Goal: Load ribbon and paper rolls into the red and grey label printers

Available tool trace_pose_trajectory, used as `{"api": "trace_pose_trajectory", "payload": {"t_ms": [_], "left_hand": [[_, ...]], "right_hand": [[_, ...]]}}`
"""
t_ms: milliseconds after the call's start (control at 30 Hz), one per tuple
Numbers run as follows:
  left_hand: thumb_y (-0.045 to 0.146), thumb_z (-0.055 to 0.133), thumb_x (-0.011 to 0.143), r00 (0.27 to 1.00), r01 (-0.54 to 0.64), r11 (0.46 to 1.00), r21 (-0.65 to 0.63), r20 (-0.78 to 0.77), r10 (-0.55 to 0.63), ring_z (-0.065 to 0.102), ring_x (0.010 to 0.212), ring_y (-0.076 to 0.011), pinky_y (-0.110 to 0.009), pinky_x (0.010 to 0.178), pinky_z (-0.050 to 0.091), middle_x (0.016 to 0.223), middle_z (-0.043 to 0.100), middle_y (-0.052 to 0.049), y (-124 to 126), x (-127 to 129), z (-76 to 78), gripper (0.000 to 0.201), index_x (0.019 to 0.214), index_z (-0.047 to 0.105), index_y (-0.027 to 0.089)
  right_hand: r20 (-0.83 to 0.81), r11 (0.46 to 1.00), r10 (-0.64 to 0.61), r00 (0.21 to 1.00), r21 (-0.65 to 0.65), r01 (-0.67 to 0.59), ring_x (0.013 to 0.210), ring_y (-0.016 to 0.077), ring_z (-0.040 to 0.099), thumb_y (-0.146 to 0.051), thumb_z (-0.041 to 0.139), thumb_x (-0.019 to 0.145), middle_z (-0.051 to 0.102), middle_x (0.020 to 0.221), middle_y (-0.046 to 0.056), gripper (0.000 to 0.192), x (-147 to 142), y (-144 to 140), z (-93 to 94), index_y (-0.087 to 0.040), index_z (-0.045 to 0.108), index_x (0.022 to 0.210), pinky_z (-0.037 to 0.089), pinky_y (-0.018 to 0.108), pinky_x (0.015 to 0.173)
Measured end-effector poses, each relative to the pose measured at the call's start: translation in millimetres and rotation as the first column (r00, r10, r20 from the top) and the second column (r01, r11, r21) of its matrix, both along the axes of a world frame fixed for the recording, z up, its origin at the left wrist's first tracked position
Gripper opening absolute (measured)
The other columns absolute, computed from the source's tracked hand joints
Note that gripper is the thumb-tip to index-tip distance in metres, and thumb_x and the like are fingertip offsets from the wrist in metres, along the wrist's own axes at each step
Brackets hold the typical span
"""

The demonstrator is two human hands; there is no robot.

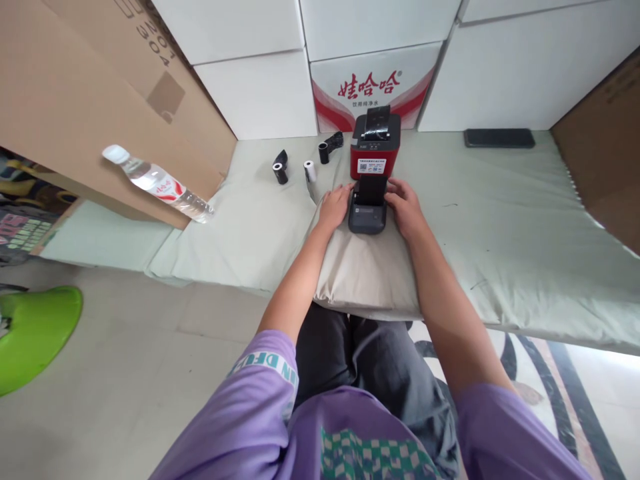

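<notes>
A small dark grey printer [368, 215] with its lid raised sits on a beige pillow [365, 270]. My left hand [334, 205] rests against its left side and my right hand [404, 205] grips its right side. Just behind it stands a red and black label printer [375, 148]. To the left of that lie a white paper roll [310, 171] and two black roll holders [281, 167] [330, 146] on the pale green mat [500, 220].
A water bottle [159, 183] lies against a tilted cardboard sheet [100, 100] at the left. White boxes [370, 80] line the back. A black phone [499, 137] lies at the back right. A green stool [35, 333] stands on the floor.
</notes>
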State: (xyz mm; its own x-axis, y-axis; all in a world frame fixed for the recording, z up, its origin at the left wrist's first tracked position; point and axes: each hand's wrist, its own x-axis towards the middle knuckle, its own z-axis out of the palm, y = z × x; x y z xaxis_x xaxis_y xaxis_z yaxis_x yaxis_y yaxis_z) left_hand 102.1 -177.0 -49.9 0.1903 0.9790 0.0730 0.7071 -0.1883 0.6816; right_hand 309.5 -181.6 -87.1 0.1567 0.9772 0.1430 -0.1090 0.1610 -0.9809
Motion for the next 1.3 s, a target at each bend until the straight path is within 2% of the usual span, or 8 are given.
{"api": "trace_pose_trajectory", "payload": {"t_ms": [167,267,433,567,700,900,1067,1300], "left_hand": [[0.034,0.026,0.118,0.988,0.025,0.999,0.025,0.155,-0.028,0.071,0.137,-0.0193,-0.032,0.122,0.05,0.14,0.08,-0.008,-4.0,-0.7,0.6,0.056,0.128,0.079,0.02],[0.03,0.039,0.115,0.985,0.019,0.997,0.077,0.169,-0.031,0.074,0.127,-0.0199,-0.03,0.115,0.053,0.131,0.081,-0.01,-5.3,0.7,-1.3,0.042,0.117,0.079,0.018],[0.024,0.061,0.103,0.982,0.108,0.979,0.175,0.138,-0.133,0.067,0.133,-0.019,-0.032,0.119,0.051,0.137,0.074,-0.008,-8.4,0.9,2.5,0.02,0.115,0.077,0.023],[0.025,0.068,0.098,0.97,0.204,0.966,0.158,0.102,-0.221,0.066,0.129,-0.0211,-0.032,0.111,0.054,0.133,0.071,-0.01,-13.8,-6.5,14.2,0.021,0.113,0.082,0.024],[0.023,0.065,0.097,0.949,0.294,0.948,0.122,0.08,-0.305,0.07,0.114,-0.0209,-0.032,0.101,0.056,0.123,0.074,-0.01,-11.7,-18.7,30.0,0.024,0.109,0.086,0.022],[0.012,0.069,0.086,0.875,0.453,0.891,-0.034,-0.173,-0.452,0.074,0.093,-0.0217,-0.032,0.092,0.055,0.094,0.082,-0.002,17.4,-8.4,64.4,0.03,0.104,0.09,0.023],[0.01,0.084,0.077,0.798,0.495,0.863,-0.103,-0.339,-0.498,0.078,0.11,-0.0299,-0.038,0.106,0.055,0.109,0.087,-0.004,14.2,29.1,91.2,0.035,0.105,0.091,0.031],[0.013,0.083,0.08,0.729,0.416,0.904,-0.094,-0.56,-0.394,0.078,0.112,-0.038,-0.047,0.103,0.059,0.11,0.085,-0.012,-10.9,48.3,95.7,0.029,0.105,0.091,0.026]], "right_hand": [[0.036,0.999,-0.048,0.998,-0.006,0.048,0.079,0.0202,0.064,-0.081,0.077,0.08,0.061,0.078,0.0,0.058,-0.6,-6.3,6.5,-0.024,0.069,0.09,0.062,0.041,0.078],[0.04,0.992,-0.123,0.992,-0.003,0.123,0.069,0.0187,0.057,-0.09,0.066,0.084,0.048,0.066,-0.003,0.066,-3.1,-4.8,5.1,-0.025,0.06,0.077,0.06,0.039,0.071],[0.143,0.981,-0.194,0.971,0.035,0.191,0.081,0.0209,0.062,-0.089,0.066,0.084,0.053,0.07,-0.002,0.065,-5.2,-1.3,0.9,-0.025,0.059,0.075,0.062,0.04,0.084],[0.153,0.98,-0.197,0.969,0.07,0.188,0.095,0.0228,0.066,-0.082,0.065,0.089,0.061,0.08,0.0,0.057,-5.5,-0.1,-0.6,-0.025,0.061,0.082,0.061,0.042,0.096],[0.158,0.976,-0.217,0.963,0.065,0.209,0.096,0.0234,0.065,-0.081,0.06,0.091,0.063,0.085,0.001,0.056,-7.6,-0.9,0.1,-0.026,0.061,0.085,0.058,0.042,0.097],[0.246,0.964,-0.267,0.932,0.079,0.255,0.087,0.0216,0.059,-0.085,0.049,0.091,0.06,0.082,0.001,0.061,-13.0,-8.2,7.3,-0.026,0.058,0.083,0.053,0.042,0.097],[0.254,0.957,-0.29,0.923,0.071,0.281,0.09,0.0214,0.059,-0.082,0.049,0.093,0.063,0.084,0.001,0.058,-14.2,-11.1,11.5,-0.026,0.059,0.084,0.053,0.041,0.095],[0.247,0.959,-0.285,0.926,0.063,0.278,0.084,0.0212,0.056,-0.09,0.046,0.089,0.061,0.081,0.001,0.064,-13.4,-10.5,10.3,-0.026,0.055,0.082,0.051,0.039,0.088]]}}
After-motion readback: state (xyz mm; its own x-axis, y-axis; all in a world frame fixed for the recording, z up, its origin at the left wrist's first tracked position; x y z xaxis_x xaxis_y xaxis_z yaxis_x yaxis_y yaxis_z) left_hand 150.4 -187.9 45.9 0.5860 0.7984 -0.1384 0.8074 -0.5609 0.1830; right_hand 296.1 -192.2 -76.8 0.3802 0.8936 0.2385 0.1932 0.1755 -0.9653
